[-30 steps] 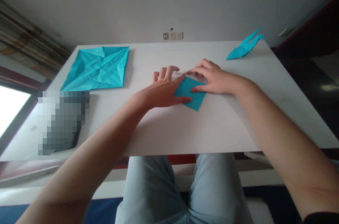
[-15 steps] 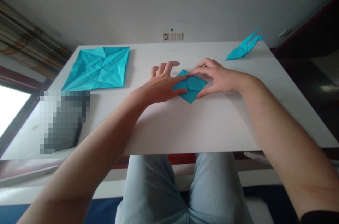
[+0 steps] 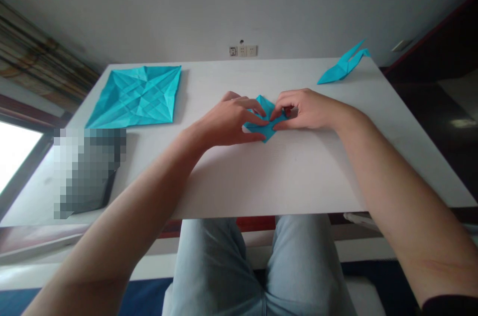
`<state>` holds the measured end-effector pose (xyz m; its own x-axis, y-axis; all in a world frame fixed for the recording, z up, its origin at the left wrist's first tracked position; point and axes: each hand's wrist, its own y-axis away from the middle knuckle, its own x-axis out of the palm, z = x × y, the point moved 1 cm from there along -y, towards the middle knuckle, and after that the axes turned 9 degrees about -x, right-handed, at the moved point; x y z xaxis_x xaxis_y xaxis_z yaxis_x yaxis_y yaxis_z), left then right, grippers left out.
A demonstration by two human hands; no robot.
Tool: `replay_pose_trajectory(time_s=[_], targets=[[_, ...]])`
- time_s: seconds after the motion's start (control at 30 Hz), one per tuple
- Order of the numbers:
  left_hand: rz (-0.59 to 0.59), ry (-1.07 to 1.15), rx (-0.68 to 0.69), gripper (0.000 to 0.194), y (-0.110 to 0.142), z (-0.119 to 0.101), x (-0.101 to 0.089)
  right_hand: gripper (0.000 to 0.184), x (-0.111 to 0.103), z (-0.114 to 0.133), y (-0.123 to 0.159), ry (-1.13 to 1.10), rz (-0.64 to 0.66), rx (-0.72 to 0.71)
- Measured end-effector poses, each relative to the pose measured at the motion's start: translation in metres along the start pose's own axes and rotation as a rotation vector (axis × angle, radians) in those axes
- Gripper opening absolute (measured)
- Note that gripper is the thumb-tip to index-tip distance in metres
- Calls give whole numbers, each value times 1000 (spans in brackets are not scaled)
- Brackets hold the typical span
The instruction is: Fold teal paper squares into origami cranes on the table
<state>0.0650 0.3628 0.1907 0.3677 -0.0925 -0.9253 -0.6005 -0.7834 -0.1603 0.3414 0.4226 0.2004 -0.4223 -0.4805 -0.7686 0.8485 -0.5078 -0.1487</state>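
A small folded blue origami paper [image 3: 266,105] lies on the white table between my hands. My left hand [image 3: 237,117] covers its left side, with its fingers and thumb pressing on the paper near the middle. From the right, my right hand [image 3: 301,110] pinches the paper's right part, and that part is lifted and bent inward. The fingertips of both hands almost meet at the paper's centre and hide some of its folds. The top and bottom corners of the paper show between the hands.
A creased blue paper sheet [image 3: 140,96] is spread at the back left of the white table [image 3: 239,181]. A folded blue paper crane [image 3: 343,66] stands at the back right. A pixelated dark object [image 3: 89,174] lies at the left edge. Wall sockets [image 3: 242,51] sit behind the table.
My right hand has shifted left and closed on the paper's right corner, which is now bent toward the middle. My left hand's raised fingers have come down onto the paper.
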Motion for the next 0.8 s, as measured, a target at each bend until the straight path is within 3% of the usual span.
replay_pose_trajectory(time_s=[0.17,0.4,0.53,0.7,0.8], targets=[[1,-1,35,32,1,1,-4,48,2,3,-1,24,18,41],[-31,-76,28,24,2,-3,-2,52,9,8,-4,67,3,-31],[-58,-92,48,29,1,-7,-1,53,11,7,-5,97,-1,-53],[-60,-100,20,48,0,-11,-2,37,11,8,-5,86,-9,-70],[-69,-62,0,42,0,-9,-2,34,10,9,-4,71,-15,-53]])
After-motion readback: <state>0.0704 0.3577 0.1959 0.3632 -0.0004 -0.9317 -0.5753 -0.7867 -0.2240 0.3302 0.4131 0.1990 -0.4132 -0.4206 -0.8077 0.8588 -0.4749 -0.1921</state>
